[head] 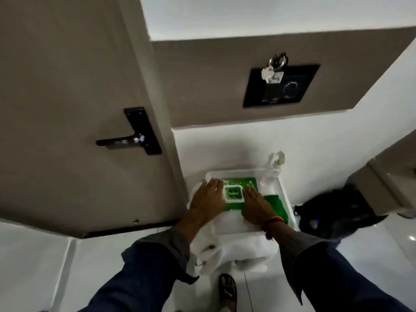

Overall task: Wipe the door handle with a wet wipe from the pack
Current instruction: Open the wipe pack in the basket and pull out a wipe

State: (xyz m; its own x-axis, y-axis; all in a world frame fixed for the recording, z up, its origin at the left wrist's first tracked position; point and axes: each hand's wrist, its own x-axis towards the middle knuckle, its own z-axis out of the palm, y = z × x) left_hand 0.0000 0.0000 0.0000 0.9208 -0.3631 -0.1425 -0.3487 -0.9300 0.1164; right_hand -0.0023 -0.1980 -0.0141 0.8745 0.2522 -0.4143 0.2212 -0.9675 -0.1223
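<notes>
Green wet wipe pack [234, 194] between left hand [208, 197] and right hand [256, 206], both flat, fingers spread, pressing its ends; inside white tray [284, 194] alongside clear bottle [270, 174].

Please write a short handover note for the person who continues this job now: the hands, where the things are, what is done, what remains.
Left hand and right hand: both flat on the green wet wipe pack, one each side of its lid, holding nothing.
Pack lies in the white tray; lid looks closed.
Door handle, black, is up and left on the door, untouched.
Done: hands on the pack only.
Left: open lid, pull one wipe, wipe the handle.
</notes>
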